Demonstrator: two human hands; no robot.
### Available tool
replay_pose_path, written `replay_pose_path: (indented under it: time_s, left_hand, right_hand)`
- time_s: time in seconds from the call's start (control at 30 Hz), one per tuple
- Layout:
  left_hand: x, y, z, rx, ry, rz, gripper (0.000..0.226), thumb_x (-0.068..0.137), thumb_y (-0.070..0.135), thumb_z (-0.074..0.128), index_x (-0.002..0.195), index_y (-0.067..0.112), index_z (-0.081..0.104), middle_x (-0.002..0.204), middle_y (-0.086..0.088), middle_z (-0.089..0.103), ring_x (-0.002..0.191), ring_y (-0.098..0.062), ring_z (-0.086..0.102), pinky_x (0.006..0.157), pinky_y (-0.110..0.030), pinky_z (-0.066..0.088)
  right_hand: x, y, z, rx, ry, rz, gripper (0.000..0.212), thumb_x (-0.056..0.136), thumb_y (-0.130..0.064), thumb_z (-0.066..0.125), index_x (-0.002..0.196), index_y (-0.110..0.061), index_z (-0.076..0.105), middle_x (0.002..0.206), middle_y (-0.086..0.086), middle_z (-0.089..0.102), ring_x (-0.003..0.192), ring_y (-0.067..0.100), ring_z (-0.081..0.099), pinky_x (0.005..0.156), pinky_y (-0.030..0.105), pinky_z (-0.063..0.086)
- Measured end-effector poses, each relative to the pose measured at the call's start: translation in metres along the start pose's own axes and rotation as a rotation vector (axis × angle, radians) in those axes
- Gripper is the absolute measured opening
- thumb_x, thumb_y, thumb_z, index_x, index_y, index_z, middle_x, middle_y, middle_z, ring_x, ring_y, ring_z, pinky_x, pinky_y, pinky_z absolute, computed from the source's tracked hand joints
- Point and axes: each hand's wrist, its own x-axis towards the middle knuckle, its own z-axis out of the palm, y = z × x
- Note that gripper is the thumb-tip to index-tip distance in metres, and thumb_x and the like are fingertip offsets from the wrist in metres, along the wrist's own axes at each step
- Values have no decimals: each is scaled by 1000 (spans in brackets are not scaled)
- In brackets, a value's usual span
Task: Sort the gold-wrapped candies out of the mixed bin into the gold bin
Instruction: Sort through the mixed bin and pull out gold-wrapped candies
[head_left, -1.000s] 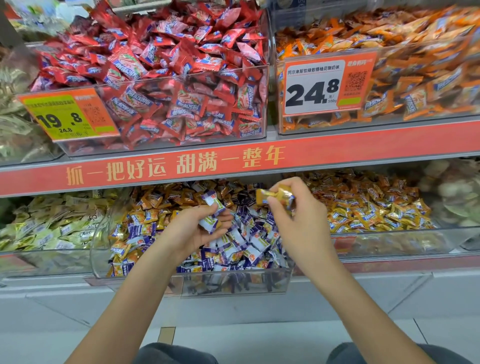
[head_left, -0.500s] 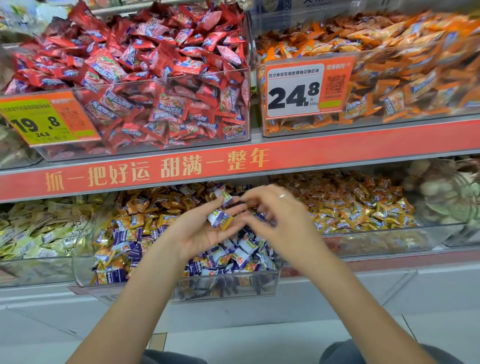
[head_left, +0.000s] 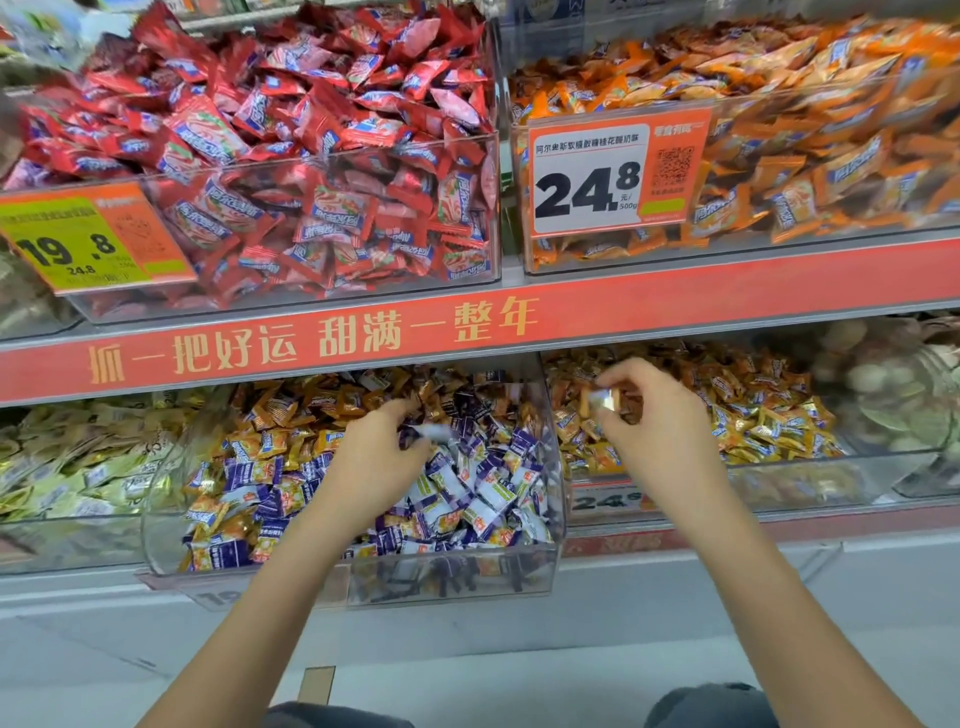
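Note:
The mixed bin, a clear tub on the lower shelf, holds purple-and-white and gold-wrapped candies. My left hand is palm down inside it, fingers curled, with a blurred pale purple-wrapped candy at the fingertips. To the right is the gold bin, heaped with gold-wrapped candies. My right hand hovers over its left part and pinches a small blurred shiny candy between thumb and fingers.
The red shelf edge with gold lettering hangs just above both hands. On the upper shelf stand a bin of red candies and a bin of orange candies. Yellow-green candies lie left, pale round sweets far right.
My hands met over the mixed bin, where the right took a candy from the left palm. The right hand has since moved right over the gold bin, and the left has turned palm down.

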Motion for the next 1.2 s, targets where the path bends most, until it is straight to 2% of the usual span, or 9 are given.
replay_pose_path:
  time_s: [0.07, 0.2, 0.3, 0.37, 0.5, 0.6, 0.77, 1.03, 1.2]
  left_hand:
    - [3, 2, -2, 44, 12, 67, 56, 91, 18, 58, 143, 15, 37, 123, -11, 61, 43, -10, 51, 43, -18, 43]
    - [34, 28, 6, 98, -82, 338, 33, 95, 20, 54, 128, 20, 57, 132, 5, 56, 100, -12, 59, 86, -14, 36]
    - [79, 37, 38, 167, -305, 342, 35, 91, 23, 63, 125, 20, 60, 136, 2, 53, 121, -18, 51, 91, -18, 37]
    - [103, 38, 53, 213, -467, 279, 55, 84, 29, 70, 135, 23, 50, 145, 0, 43, 129, -21, 43, 100, -28, 37]
    - [127, 37, 60, 446, -775, 223, 88, 81, 38, 69, 151, 29, 16, 160, 1, 7, 145, -24, 15, 114, -41, 26]
    - [124, 42, 63, 614, -786, 289, 94, 81, 38, 70, 152, 26, 10, 160, -5, -1, 144, -28, 14, 110, -38, 29]
    - [126, 33, 66, 396, -815, 272, 92, 81, 23, 71, 151, 29, 12, 156, -4, 22, 130, -27, 41, 85, -32, 40]
    - [124, 23, 65, 307, -768, 298, 73, 86, 31, 68, 147, 23, 29, 156, 0, 23, 140, -22, 28, 108, -35, 29]
    - [120, 20, 47, -15, -640, 240, 34, 86, 37, 66, 115, 25, 55, 115, 5, 57, 104, -14, 53, 80, -19, 41]
  right_hand:
    - [6, 16, -7, -148, -106, 107, 14, 89, -14, 62, 99, -24, 65, 90, -8, 66, 47, 10, 47, 52, 28, 42]
    - [8, 13, -10, -112, -90, 132, 16, 91, -13, 58, 93, -28, 63, 81, -1, 60, 43, 15, 47, 52, 34, 48]
    - [8, 6, -4, -33, -172, 127, 16, 92, -13, 58, 96, -27, 64, 94, -3, 64, 71, 24, 66, 66, 39, 54]
    - [7, 4, -1, 4, -209, 152, 15, 92, -14, 59, 99, -25, 65, 98, -1, 67, 93, 32, 66, 76, 43, 56]
    - [10, 5, -1, 8, -208, 155, 15, 92, -15, 59, 101, -26, 64, 96, 1, 69, 94, 32, 66, 76, 44, 55]
    - [13, 7, 2, 6, -215, 153, 17, 92, -14, 59, 103, -27, 63, 96, 3, 70, 91, 32, 66, 75, 43, 55]
    - [16, 9, 10, 14, -230, 115, 21, 90, -16, 61, 109, -25, 62, 114, -6, 63, 86, 21, 65, 73, 27, 47]
    - [20, 10, 15, 71, -246, 117, 23, 89, -18, 64, 111, -24, 59, 106, -8, 61, 86, 11, 61, 79, 28, 48]
    - [24, 6, 15, 305, -292, 150, 19, 88, -16, 66, 103, -26, 61, 101, -7, 64, 95, 12, 62, 84, 30, 51]
